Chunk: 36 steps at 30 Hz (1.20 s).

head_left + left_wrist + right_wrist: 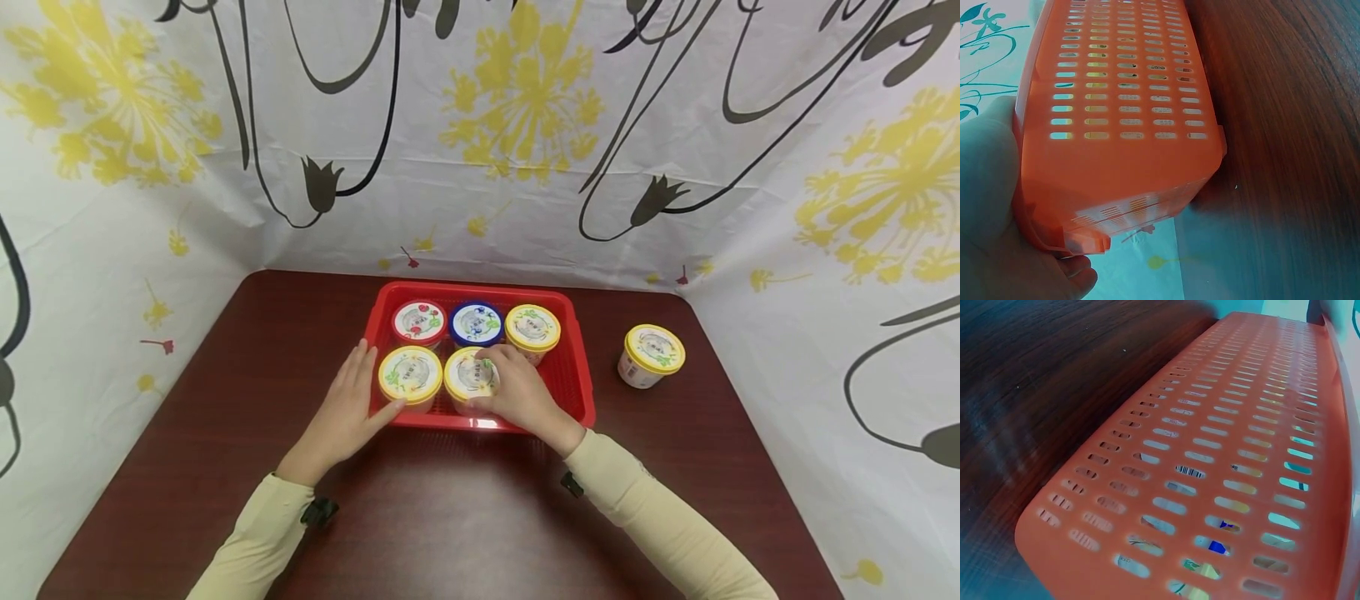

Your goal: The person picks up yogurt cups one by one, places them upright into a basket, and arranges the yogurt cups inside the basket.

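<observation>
A red plastic basket [582, 392] holds several lidded tubs in two rows. My right hand [527, 398] grips the front-row tub [467, 377] with a yellow-rimmed lid, fingers over the lid's right side. Left of it sits another yellow-lidded tub [410, 373]. My left hand [339, 417] rests at the basket's left front corner, fingers extended along the rim and thumb reaching to that tub. Behind stand a red-lidded tub [419, 321], a blue-lidded tub [476, 322] and a yellow-lidded tub [533, 326]. In the left wrist view the left hand [991, 200] touches the basket's rim.
One more yellow-lidded tub [651, 354] stands on the dark wooden table [465, 517], right of the basket. A white patterned cloth [480, 208] hangs behind and along both sides. The basket's slotted front wall [1166, 450] fills much of the right wrist view.
</observation>
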Available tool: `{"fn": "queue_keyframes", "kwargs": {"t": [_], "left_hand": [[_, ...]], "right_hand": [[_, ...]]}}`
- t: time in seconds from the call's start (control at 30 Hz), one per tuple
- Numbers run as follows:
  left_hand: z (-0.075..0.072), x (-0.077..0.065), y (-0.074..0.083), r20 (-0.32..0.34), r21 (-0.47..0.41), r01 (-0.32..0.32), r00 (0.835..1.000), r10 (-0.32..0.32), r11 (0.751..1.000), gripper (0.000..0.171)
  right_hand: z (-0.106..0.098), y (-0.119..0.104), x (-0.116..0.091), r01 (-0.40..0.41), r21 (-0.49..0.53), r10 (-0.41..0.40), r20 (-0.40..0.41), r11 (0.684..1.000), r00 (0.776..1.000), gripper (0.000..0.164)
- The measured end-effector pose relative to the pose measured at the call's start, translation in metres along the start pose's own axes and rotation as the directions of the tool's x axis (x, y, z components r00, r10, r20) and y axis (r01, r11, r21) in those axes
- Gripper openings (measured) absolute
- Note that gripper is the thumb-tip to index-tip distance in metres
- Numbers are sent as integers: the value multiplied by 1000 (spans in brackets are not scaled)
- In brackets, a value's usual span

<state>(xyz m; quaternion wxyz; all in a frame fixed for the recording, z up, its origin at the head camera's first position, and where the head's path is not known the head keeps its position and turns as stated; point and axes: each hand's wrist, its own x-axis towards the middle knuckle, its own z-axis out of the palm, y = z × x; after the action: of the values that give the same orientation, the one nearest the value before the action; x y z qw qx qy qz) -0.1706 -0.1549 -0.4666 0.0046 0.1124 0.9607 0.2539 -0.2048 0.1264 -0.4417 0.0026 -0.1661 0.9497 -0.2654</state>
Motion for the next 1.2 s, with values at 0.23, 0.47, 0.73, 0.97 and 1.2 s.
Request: {"fn": "queue_keyframes", "kwargs": {"t": [0.23, 0.47, 0.73, 0.97, 1.2], "left_hand": [[0, 0, 1, -2, -6, -5, 1000, 5, 1000, 102], [0, 0, 1, -1, -1, -11, 1000, 11, 1000, 103], [1, 1, 1, -2, 7, -4, 1000, 4, 1000, 103], [1, 0, 1, 1, -1, -6, 1000, 6, 1000, 103], [2, 0, 0, -9, 6, -17, 1000, 17, 1000, 102]], "right_hand": [[-19, 6, -2, 34, -9, -34, -30, 999, 999, 78], [-52, 21, -4, 19, -25, -21, -70, 1000, 997, 78], [-85, 46, -7, -52, -59, 45, -108, 997, 993, 79], [-102, 86, -9, -101, -81, 78, -246, 992, 966, 84], [-107, 131, -16, -183, -86, 142, -355, 979, 924, 94]]}}
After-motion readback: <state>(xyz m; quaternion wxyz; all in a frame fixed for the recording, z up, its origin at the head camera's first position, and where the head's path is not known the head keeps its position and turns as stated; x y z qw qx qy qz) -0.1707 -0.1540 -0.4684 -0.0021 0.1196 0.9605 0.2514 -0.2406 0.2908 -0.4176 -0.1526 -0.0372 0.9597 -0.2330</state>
